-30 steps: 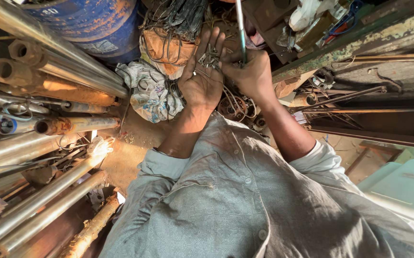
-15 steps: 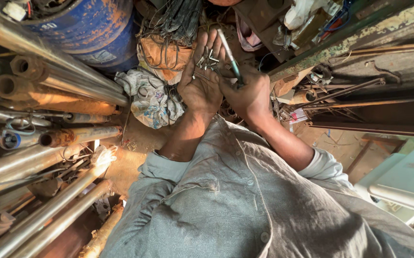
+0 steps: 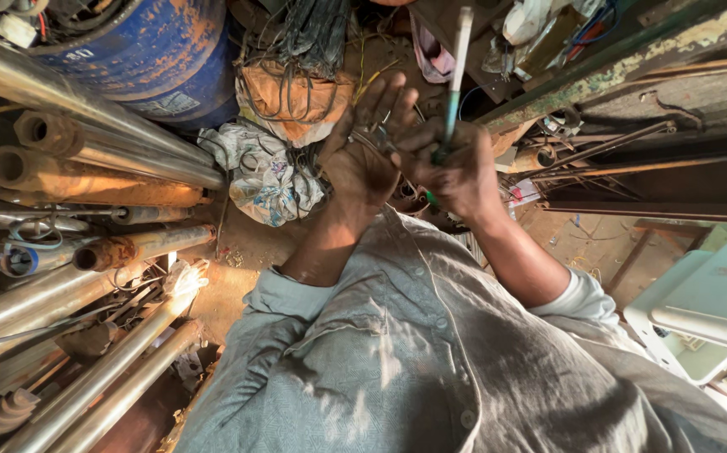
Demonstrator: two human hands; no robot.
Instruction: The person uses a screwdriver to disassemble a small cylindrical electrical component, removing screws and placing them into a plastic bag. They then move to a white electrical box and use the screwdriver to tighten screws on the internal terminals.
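Note:
My left hand (image 3: 362,159) is held up in front of my chest, palm open and fingers spread, with several small metal screws (image 3: 380,138) lying on the palm. My right hand (image 3: 456,168) is closed around a green-handled screwdriver (image 3: 456,63) whose pale shaft points away from me, past the fingers. The right thumb and fingertips touch the edge of the left palm beside the screws. Both forearms come out of rolled grey shirt sleeves.
A stack of long metal pipes (image 3: 70,252) fills the left side. A rusty blue drum (image 3: 145,59) stands at the top left. A bundle of patterned cloth (image 3: 263,180) and an orange bag with dark cables (image 3: 296,92) lie beyond my hands. Iron bars (image 3: 632,151) and a white plastic stool (image 3: 707,302) sit at the right.
The screwdriver has swung from slanting across the left palm to pointing away upright. My right hand has shifted slightly right; the left palm stays open with the screws.

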